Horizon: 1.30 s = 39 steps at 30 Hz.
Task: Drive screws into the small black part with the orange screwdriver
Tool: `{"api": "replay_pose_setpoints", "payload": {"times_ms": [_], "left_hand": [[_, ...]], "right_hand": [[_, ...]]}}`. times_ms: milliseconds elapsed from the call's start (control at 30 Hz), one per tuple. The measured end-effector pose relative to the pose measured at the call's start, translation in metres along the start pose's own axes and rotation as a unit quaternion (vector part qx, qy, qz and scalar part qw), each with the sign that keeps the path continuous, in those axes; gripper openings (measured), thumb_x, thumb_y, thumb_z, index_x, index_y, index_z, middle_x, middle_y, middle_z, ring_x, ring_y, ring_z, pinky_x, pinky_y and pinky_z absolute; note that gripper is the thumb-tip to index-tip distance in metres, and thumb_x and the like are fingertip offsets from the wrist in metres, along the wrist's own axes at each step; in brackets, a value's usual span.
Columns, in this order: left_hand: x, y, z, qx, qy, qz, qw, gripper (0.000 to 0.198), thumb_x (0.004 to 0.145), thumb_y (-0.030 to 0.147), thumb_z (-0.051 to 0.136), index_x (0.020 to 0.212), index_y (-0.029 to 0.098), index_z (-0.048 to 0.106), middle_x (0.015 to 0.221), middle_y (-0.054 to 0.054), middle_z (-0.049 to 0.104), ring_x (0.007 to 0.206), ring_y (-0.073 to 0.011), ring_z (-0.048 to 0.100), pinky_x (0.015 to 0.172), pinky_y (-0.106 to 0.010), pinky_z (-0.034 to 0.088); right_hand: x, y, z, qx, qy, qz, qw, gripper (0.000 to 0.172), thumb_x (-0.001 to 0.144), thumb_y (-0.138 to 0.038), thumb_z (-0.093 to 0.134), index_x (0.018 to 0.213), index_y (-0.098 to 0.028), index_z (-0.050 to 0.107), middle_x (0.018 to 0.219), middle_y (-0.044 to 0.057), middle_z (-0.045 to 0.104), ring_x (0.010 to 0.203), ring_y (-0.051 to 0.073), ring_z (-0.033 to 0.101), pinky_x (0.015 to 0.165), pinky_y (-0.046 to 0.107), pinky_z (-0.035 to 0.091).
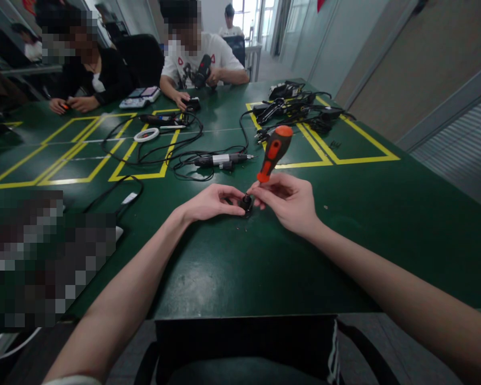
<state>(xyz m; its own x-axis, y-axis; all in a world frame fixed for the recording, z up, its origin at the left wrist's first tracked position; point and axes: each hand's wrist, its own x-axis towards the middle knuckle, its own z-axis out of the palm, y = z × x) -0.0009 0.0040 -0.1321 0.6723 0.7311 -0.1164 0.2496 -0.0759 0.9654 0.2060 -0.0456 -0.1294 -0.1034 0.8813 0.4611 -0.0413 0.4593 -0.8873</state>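
Note:
Over the middle of the green table, my left hand (218,203) pinches a small black part (246,203) between thumb and fingers, close to the table top. What exactly this part is, I cannot make out. My right hand (288,200) is closed around the lower end of a screwdriver (275,152) with an orange and dark grey handle. The handle leans up and to the right above my fingers. Its shaft is mostly hidden by my fingertips, which meet at the top of the black part. Tiny crumbs lie on the table just below.
Beyond my hands lies a grey and black pen-like power tool (223,160) with its cable. Black adapters and cables (292,109) are heaped at the back right. A white ring-shaped coil (146,135) sits inside yellow tape lines. Two people work across the table (385,214).

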Motion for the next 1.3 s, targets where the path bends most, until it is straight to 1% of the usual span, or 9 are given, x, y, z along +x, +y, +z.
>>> {"api": "replay_pose_setpoints", "payload": {"times_ms": [100, 233, 367, 467, 667, 800, 1000, 1100, 1300], "left_hand": [[0.0, 0.0, 0.0, -0.005, -0.002, -0.001, 1.0, 0.036, 0.071, 0.033, 0.089, 0.098, 0.013, 0.077, 0.084, -0.001, 0.073, 0.075, -0.0102, 0.06, 0.076, -0.025, 0.048], [0.0, 0.0, 0.0, 0.0, -0.008, 0.008, 1.0, 0.034, 0.072, 0.034, 0.089, 0.095, 0.012, 0.076, 0.085, -0.001, 0.072, 0.076, -0.0104, 0.06, 0.075, -0.025, 0.047], [0.0, 0.0, 0.0, 0.003, -0.008, 0.009, 1.0, 0.036, 0.072, 0.033, 0.089, 0.098, 0.012, 0.076, 0.085, -0.001, 0.072, 0.075, -0.0101, 0.06, 0.073, -0.024, 0.046], [0.0, -0.001, 0.001, 0.002, -0.008, -0.004, 1.0, 0.039, 0.072, 0.035, 0.089, 0.1, 0.012, 0.075, 0.084, -0.001, 0.073, 0.074, -0.0101, 0.06, 0.073, -0.024, 0.047], [0.001, -0.004, 0.001, -0.003, -0.005, 0.007, 1.0, 0.038, 0.072, 0.033, 0.088, 0.101, 0.013, 0.075, 0.085, -0.001, 0.074, 0.074, -0.0102, 0.061, 0.075, -0.025, 0.049], [0.002, -0.006, 0.003, -0.004, 0.006, 0.02, 1.0, 0.038, 0.071, 0.03, 0.088, 0.101, 0.012, 0.074, 0.084, 0.0, 0.072, 0.071, -0.0091, 0.06, 0.072, -0.024, 0.049], [0.002, -0.006, 0.015, 0.009, 0.055, 0.037, 0.998, 0.037, 0.067, 0.032, 0.088, 0.093, 0.011, 0.071, 0.074, 0.004, 0.062, 0.064, -0.0071, 0.054, 0.06, -0.02, 0.043], [0.0, -0.007, 0.02, 0.039, 0.083, 0.026, 0.996, 0.04, 0.066, 0.037, 0.088, 0.09, 0.011, 0.07, 0.072, 0.005, 0.059, 0.061, -0.0063, 0.05, 0.057, -0.02, 0.041], [-0.003, -0.009, 0.021, 0.051, 0.082, 0.01, 0.995, 0.043, 0.068, 0.042, 0.087, 0.094, 0.011, 0.072, 0.074, 0.003, 0.061, 0.064, -0.008, 0.053, 0.06, -0.022, 0.044]], "right_hand": [[0.001, 0.0, 0.001, 0.005, -0.018, -0.026, 0.999, 0.02, 0.088, -0.036, 0.081, 0.082, -0.019, 0.074, 0.085, 0.003, 0.073, 0.057, 0.01, 0.067, 0.046, 0.023, 0.056], [0.0, 0.002, 0.001, 0.036, -0.062, -0.004, 0.997, 0.024, 0.097, -0.041, 0.07, 0.088, -0.019, 0.068, 0.073, 0.0, 0.072, 0.055, 0.011, 0.067, 0.05, 0.023, 0.058], [0.0, 0.004, 0.002, 0.068, -0.051, 0.0, 0.996, 0.038, 0.09, -0.049, 0.079, 0.103, -0.024, 0.054, 0.069, -0.006, 0.072, 0.051, 0.01, 0.067, 0.05, 0.022, 0.058], [-0.001, 0.003, 0.004, 0.072, -0.019, -0.005, 0.997, 0.042, 0.089, -0.054, 0.079, 0.095, -0.026, 0.047, 0.062, -0.01, 0.068, 0.045, 0.009, 0.063, 0.045, 0.019, 0.053], [-0.002, -0.004, 0.005, 0.016, 0.048, -0.005, 0.999, 0.039, 0.081, -0.047, 0.088, 0.08, -0.022, 0.059, 0.063, -0.005, 0.067, 0.048, 0.01, 0.063, 0.043, 0.021, 0.052], [-0.001, -0.006, 0.004, -0.001, 0.018, -0.01, 1.0, 0.031, 0.087, -0.048, 0.082, 0.083, -0.02, 0.069, 0.067, -0.002, 0.067, 0.051, 0.011, 0.064, 0.045, 0.023, 0.054], [-0.003, -0.003, 0.006, 0.026, -0.027, -0.014, 0.999, 0.03, 0.097, -0.048, 0.07, 0.089, -0.02, 0.066, 0.073, -0.001, 0.071, 0.054, 0.01, 0.066, 0.052, 0.023, 0.058], [-0.004, -0.001, 0.008, 0.051, -0.005, -0.011, 0.999, 0.031, 0.09, -0.048, 0.079, 0.096, -0.022, 0.062, 0.073, -0.003, 0.071, 0.052, 0.01, 0.066, 0.05, 0.022, 0.057], [-0.004, -0.002, 0.012, 0.032, 0.033, 0.01, 0.999, 0.032, 0.089, -0.049, 0.08, 0.085, -0.02, 0.065, 0.068, -0.002, 0.069, 0.051, 0.01, 0.064, 0.048, 0.024, 0.056]]}}
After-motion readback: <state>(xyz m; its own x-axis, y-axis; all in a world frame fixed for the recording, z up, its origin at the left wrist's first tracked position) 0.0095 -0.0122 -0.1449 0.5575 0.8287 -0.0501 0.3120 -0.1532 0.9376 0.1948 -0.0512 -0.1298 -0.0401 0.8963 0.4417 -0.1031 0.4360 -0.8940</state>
